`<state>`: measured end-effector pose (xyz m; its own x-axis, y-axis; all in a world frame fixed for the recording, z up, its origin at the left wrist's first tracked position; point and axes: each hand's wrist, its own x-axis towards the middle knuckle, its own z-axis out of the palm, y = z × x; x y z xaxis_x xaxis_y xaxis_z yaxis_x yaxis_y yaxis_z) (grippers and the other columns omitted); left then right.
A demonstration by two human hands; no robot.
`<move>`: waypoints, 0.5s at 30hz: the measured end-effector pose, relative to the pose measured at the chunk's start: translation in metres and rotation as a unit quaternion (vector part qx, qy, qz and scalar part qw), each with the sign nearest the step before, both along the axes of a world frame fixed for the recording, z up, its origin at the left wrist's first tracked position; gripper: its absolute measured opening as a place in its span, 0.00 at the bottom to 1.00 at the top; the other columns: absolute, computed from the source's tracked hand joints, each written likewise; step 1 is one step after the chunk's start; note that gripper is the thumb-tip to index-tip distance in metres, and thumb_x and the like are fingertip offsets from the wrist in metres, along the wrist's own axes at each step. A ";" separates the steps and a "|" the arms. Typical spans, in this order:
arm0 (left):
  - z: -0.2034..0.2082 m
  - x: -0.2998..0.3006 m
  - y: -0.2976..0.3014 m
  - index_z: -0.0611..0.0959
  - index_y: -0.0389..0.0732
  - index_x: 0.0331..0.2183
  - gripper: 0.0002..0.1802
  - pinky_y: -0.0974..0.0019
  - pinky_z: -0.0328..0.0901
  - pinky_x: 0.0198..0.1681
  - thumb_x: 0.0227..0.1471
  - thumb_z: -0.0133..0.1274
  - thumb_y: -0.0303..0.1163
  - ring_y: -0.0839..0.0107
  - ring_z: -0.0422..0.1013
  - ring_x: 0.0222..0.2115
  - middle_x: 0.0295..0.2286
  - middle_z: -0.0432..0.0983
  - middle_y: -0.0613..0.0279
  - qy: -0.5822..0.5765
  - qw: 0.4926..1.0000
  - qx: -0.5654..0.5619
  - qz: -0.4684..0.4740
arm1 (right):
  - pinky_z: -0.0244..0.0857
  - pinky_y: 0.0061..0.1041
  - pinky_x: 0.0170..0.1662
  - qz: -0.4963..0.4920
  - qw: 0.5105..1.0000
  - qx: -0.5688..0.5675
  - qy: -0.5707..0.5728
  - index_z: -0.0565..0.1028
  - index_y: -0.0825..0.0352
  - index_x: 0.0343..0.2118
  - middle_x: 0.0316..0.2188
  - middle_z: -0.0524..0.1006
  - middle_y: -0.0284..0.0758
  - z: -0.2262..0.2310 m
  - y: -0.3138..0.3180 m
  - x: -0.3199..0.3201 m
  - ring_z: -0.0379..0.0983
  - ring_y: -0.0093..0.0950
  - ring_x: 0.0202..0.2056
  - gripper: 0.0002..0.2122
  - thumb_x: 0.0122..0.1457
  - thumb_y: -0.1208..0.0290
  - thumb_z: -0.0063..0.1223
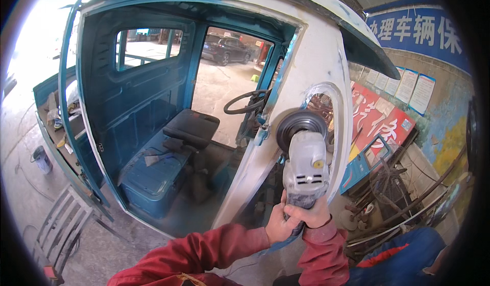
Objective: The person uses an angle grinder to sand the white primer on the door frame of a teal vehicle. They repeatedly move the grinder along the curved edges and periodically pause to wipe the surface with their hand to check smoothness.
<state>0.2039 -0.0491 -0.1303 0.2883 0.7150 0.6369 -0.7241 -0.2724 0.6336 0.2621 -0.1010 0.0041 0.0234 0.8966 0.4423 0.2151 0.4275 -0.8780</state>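
Observation:
Both of my hands are wrapped round the rear grip of a grey angle grinder (307, 158). My left hand (278, 226) closes on it from the left, and my right hand (314, 213) from the right, its thumb lying across the grip. The grinder points away from me, its round dark disc (290, 129) up against the white front pillar (301, 66) of a small vehicle cab, beside an oval opening. Whether the disc touches the metal I cannot tell. Bare, scuffed patches show along the pillar's edge by the doorway.
Inside the blue cab are a black seat (191, 128), a blue seat box (153, 176) and a steering wheel (245, 102). A metal rack (61, 225) and a bucket (42, 159) stand left. Scrap (393, 184) and a red sign board (380, 115) lie right, near blue clothing (403, 255).

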 end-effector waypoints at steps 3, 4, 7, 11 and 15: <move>0.011 -0.002 0.007 0.78 0.29 0.48 0.33 0.60 0.60 0.57 0.57 0.55 0.52 0.61 0.68 0.51 0.49 0.73 0.49 -0.006 0.999 0.040 0.022 | 0.72 0.28 0.42 0.002 0.998 -0.039 -0.041 0.74 0.70 0.48 0.39 0.79 0.36 0.010 0.007 0.001 0.77 0.27 0.38 0.26 0.43 0.74 0.69; 0.011 0.000 0.006 0.79 0.29 0.46 0.33 0.58 0.59 0.58 0.57 0.54 0.54 0.59 0.67 0.52 0.50 0.73 0.48 -0.025 1.000 0.010 0.003 | 0.72 0.28 0.40 0.002 0.999 -0.028 -0.032 0.75 0.70 0.46 0.37 0.79 0.36 0.010 0.008 0.002 0.77 0.27 0.36 0.25 0.43 0.74 0.69; -0.005 0.001 0.008 0.80 0.29 0.44 0.33 0.57 0.59 0.58 0.57 0.53 0.55 0.58 0.67 0.52 0.50 0.72 0.48 0.016 1.000 0.008 -0.012 | 0.72 0.26 0.38 -0.008 0.999 -0.017 -0.032 0.79 0.71 0.39 0.32 0.82 0.35 -0.001 0.008 0.003 0.78 0.24 0.33 0.18 0.43 0.73 0.69; -0.034 -0.002 -0.004 0.80 0.30 0.45 0.34 0.56 0.59 0.58 0.58 0.52 0.56 0.57 0.68 0.52 0.49 0.73 0.47 0.050 0.999 0.013 0.005 | 0.72 0.27 0.39 -0.019 0.998 -0.020 -0.062 0.79 0.71 0.39 0.33 0.82 0.35 -0.023 -0.001 -0.001 0.79 0.25 0.34 0.18 0.43 0.73 0.69; -0.028 0.002 -0.008 0.79 0.30 0.46 0.34 0.57 0.61 0.55 0.57 0.53 0.55 0.58 0.71 0.48 0.47 0.75 0.48 -0.003 0.999 0.002 0.033 | 0.72 0.26 0.40 0.004 0.999 -0.030 -0.044 0.79 0.70 0.40 0.32 0.82 0.34 -0.020 0.000 0.000 0.78 0.24 0.34 0.18 0.44 0.74 0.69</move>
